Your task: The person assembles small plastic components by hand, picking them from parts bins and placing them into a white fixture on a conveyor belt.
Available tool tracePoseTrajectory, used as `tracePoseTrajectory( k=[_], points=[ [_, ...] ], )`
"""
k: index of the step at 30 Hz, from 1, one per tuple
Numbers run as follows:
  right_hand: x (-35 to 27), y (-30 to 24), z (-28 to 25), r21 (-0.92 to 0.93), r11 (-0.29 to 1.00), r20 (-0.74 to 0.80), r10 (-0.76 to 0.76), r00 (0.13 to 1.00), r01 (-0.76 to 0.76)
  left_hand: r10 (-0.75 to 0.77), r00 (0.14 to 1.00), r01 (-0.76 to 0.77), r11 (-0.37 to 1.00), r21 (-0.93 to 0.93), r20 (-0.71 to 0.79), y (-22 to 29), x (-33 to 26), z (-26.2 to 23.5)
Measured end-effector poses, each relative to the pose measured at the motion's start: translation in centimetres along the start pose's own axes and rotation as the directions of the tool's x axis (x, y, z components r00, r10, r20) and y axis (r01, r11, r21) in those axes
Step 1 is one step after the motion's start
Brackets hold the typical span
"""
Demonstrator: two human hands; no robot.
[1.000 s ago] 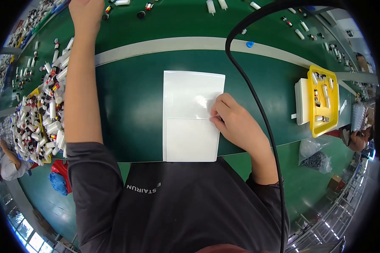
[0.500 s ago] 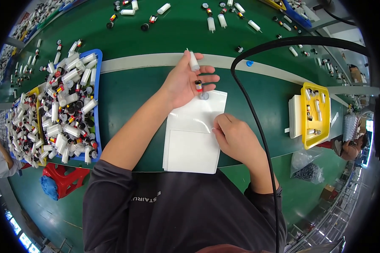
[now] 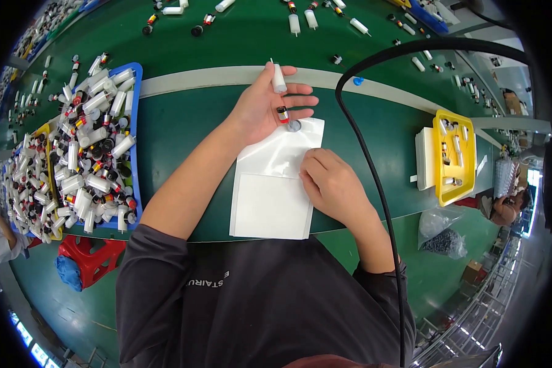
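My left hand (image 3: 260,104) is palm up with its fingers spread. Its thumb holds a white plastic cylinder (image 3: 279,80) with a thin tip against the fingers. Lower on the same hand, at the ring and little fingers, shows a small red, yellow and black fitting (image 3: 283,115) with a grey disc (image 3: 294,126). Beneath that hand, a glossy white sheet or bag (image 3: 273,205) lies flat, layered, reaching to the table's near edge. My right hand (image 3: 331,181) is closed with fingers curled over the sheet's right side; what the fingertips pinch, if anything, is hidden.
At left, a blue bin (image 3: 138,122) and a yellow bin (image 3: 54,202) are heaped with similar parts. A yellow tray (image 3: 438,165) with a few parts stands at right. A black cable (image 3: 365,153) arches past my right hand. Loose parts lie on the green surface beyond the pale rail (image 3: 208,76).
The whole view has shifted slightly, so things sit a little higher. My right hand has moved slightly left over the sheet. The left hand keeps its pose and hold.
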State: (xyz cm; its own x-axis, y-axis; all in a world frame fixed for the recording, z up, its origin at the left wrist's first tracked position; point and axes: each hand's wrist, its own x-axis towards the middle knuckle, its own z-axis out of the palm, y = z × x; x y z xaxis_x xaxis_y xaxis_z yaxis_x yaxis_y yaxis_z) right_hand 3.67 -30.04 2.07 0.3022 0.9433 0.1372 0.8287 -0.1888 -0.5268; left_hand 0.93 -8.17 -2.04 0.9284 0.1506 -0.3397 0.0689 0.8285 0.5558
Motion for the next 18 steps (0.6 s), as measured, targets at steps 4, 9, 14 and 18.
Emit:
tracePoseTrajectory(
  k=[4, 9, 14, 18],
  points=[
    [0.1, 1.0, 0.7, 0.025, 0.996, -0.103, -0.084, 0.991, 0.087, 0.042, 0.999, -0.042, 0.999, -0.007, 0.004, 0.4, 0.1, -0.2],
    [-1.3, 0.3, 0.9, -0.089, 0.993, -0.159, 0.06, 0.986, -0.075, -0.028, 1.0, 0.028, 0.998, -0.057, 0.005, -0.5, 0.5, -0.3],
    [-1.1, 0.5, 0.2, -0.004, 0.998, -0.164, 0.06, 0.985, -0.061, -0.005, 1.0, 0.007, 0.994, -0.113, 0.019, 0.1, -0.4, -0.9],
    [1.1, 0.9, 0.0, 0.808, 0.546, -0.141, 0.546, 0.826, -0.223, 0.052, 0.996, -0.031, 0.965, -0.26, 0.078, 0.6, -0.7, -0.3]
  ],
)
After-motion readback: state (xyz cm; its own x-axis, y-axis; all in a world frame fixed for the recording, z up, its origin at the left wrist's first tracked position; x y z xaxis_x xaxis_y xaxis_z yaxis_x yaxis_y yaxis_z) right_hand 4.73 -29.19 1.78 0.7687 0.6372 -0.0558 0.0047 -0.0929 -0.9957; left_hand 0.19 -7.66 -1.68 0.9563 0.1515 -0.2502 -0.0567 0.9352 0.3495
